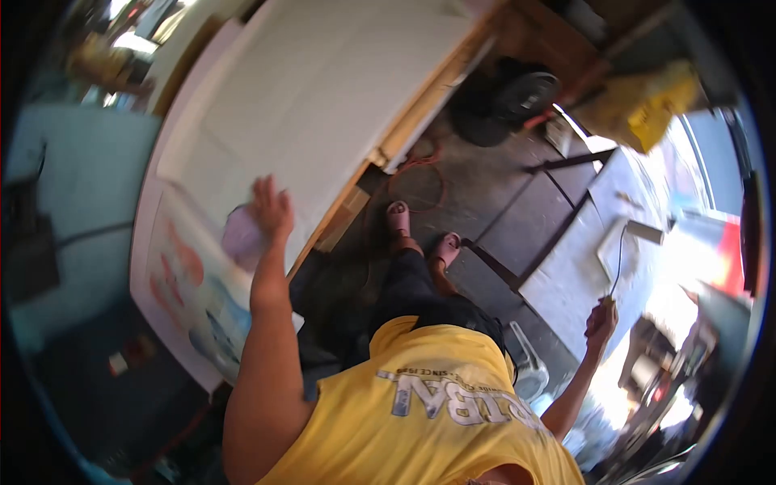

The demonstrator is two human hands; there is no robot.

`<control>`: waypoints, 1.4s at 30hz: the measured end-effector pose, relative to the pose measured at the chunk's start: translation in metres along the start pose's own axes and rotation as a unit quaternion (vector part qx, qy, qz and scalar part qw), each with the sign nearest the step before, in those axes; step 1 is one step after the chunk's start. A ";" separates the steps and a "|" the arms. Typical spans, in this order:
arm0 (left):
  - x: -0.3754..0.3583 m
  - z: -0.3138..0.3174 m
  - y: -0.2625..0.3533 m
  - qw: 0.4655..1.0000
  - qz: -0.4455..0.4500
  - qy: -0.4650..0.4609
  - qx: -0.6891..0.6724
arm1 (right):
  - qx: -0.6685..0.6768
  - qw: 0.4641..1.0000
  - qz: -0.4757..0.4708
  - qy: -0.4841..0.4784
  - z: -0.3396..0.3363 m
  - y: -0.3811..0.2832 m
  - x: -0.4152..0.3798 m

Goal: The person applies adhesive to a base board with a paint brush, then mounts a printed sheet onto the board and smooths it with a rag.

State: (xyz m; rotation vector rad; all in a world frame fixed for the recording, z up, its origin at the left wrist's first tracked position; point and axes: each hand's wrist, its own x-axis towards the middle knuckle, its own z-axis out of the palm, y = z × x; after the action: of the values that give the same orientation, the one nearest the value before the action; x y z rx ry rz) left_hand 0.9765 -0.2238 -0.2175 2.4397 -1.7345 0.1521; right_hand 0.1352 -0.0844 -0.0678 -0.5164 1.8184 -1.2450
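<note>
My left hand (273, 208) reaches over the long white-topped table (323, 73), its fingers stretched out and apart. Beside and partly beneath its palm lies a rounded lilac patch (242, 237), whose kind I cannot tell. Next to it, a sheet printed with orange and blue watercolour-like shapes (198, 279) covers the near end of the tabletop. Out to the other side, my right hand (600, 322) is wrapped round the handle of a paint roller (645, 233) with a pale sleeve. The roller overlaps a white tray (616, 249) on a grey side table (566, 279).
A black round-based object (517, 93) stands on the floor beyond my feet, near an orange cord (440, 190). The side table's dark metal legs (497, 267) reach close to my feet. Behind it sits a yellow bag (651, 117). A white plastic chair or stool (529, 368) is beside my hip.
</note>
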 end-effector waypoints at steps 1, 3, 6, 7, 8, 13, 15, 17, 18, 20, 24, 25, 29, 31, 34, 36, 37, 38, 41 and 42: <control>0.001 -0.009 0.009 0.999 -0.016 -0.023 0.031 | -0.020 0.998 -0.004 -0.053 0.029 -0.008 -0.003; 0.001 -0.011 0.011 1.000 -0.014 -0.004 0.019 | -0.058 0.989 -0.017 -0.132 0.089 -0.015 -0.009; 0.000 -0.009 0.010 1.000 -0.018 0.004 0.021 | -0.192 0.951 -0.072 -0.230 0.210 -0.033 -0.025; -0.001 -0.008 0.009 1.000 -0.020 0.008 0.011 | -0.231 0.936 -0.088 -0.252 0.254 -0.044 -0.036; 0.000 -0.008 0.010 1.000 -0.022 0.014 0.000 | -0.273 0.910 -0.131 -0.284 0.289 -0.047 -0.037; -0.003 -0.006 0.006 0.998 -0.017 0.041 -0.050 | -0.442 0.798 -0.272 -0.306 0.442 -0.061 -0.042; -0.004 -0.010 0.004 0.998 -0.020 0.029 -0.052 | -0.414 0.795 -0.322 -0.306 0.490 -0.061 -0.034; 0.000 -0.015 0.007 0.998 -0.016 0.021 -0.064 | -0.424 0.769 -0.381 -0.290 0.529 -0.068 -0.024; 0.000 -0.018 0.006 0.997 -0.013 0.019 -0.071 | -0.430 0.754 -0.406 -0.286 0.548 -0.071 -0.019; -0.004 -0.023 0.005 0.996 -0.015 0.006 -0.087 | -0.436 0.716 -0.478 -0.263 0.581 -0.074 -0.009; 0.002 -0.031 0.007 0.995 -0.028 -0.014 -0.099 | -0.473 0.663 -0.527 -0.243 0.635 -0.085 0.011; 0.003 -0.032 0.007 0.995 -0.030 -0.020 -0.096 | -0.491 0.661 -0.508 -0.253 0.645 -0.090 0.014; 0.006 -0.034 0.004 0.994 -0.033 -0.049 -0.088 | -0.529 0.645 -0.484 -0.263 0.673 -0.102 0.029; 0.007 -0.033 0.006 0.994 -0.034 -0.061 -0.085 | -0.543 0.638 -0.480 -0.260 0.680 -0.107 0.030; 0.007 -0.030 0.006 0.992 -0.041 -0.059 -0.099 | -0.559 0.635 -0.466 -0.259 0.686 -0.115 0.027; 0.007 -0.031 0.005 0.993 -0.039 -0.066 -0.089 | -0.563 0.629 -0.462 -0.273 0.685 -0.122 0.026; 0.008 -0.032 0.005 0.993 -0.036 -0.068 -0.084 | -0.562 0.622 -0.473 -0.273 0.678 -0.122 0.028; 0.008 -0.032 0.005 0.993 -0.036 -0.072 -0.082 | -0.559 0.614 -0.485 -0.274 0.667 -0.121 0.031; 0.008 -0.030 0.006 0.994 -0.036 -0.073 -0.077 | -0.576 0.590 -0.497 -0.269 0.623 -0.120 0.038; 0.008 -0.029 0.006 0.994 -0.037 -0.072 -0.077 | -0.586 0.582 -0.496 -0.268 0.605 -0.121 0.037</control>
State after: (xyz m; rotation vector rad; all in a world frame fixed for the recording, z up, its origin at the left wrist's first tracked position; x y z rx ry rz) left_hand 0.9731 -0.2281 -0.1872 2.4492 -1.6389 -0.1643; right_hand 0.5988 -0.4934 -0.0608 -2.5913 1.4971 -0.0576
